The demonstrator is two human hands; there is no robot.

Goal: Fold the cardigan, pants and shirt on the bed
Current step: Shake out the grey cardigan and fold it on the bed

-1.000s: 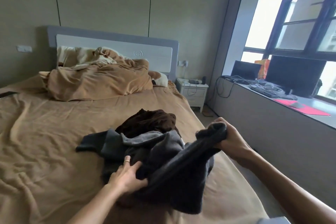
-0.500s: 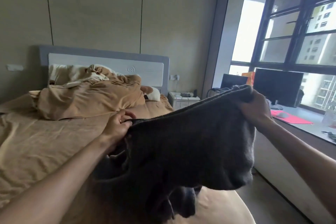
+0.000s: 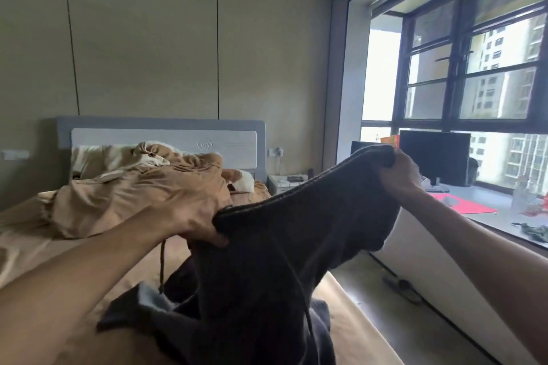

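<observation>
Entry: dark grey drawstring pants (image 3: 296, 246) are lifted off the bed (image 3: 44, 240). A second ago they lay bunched on the clothes heap (image 3: 139, 308); now I have the waistband stretched in the air. My left hand (image 3: 195, 216) grips one end and my right hand (image 3: 397, 169) grips the other, higher up and well apart. The legs trail down onto the heap. Judgement: the pants are opened out, the fold not yet begun.

Crumpled tan duvet (image 3: 142, 195), white nightstand (image 3: 284, 182), dark monitor (image 3: 434, 157) by window (image 3: 474, 74)
</observation>
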